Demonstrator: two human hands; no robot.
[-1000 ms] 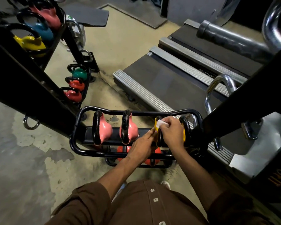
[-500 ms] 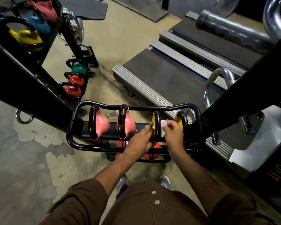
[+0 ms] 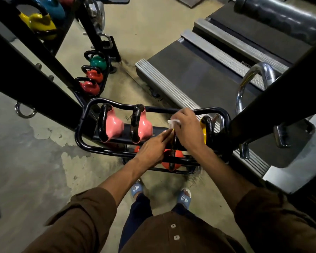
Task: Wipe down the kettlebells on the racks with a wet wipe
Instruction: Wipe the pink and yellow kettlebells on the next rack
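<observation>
head: right hand (image 3: 188,128) pinches wet wipe (image 3: 173,122); left hand (image 3: 151,148) straight-fingered on kettlebell (image 3: 174,141).

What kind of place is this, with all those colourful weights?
Most likely a gym. Pink kettlebells sit on a black rack, more coloured kettlebells line up behind, and a treadmill stands alongside. The right hand holds a wet wipe at the rack.

Black rack (image 3: 157,109) with pink kettlebells (image 3: 114,127), yellow kettlebell (image 3: 204,133)
</observation>
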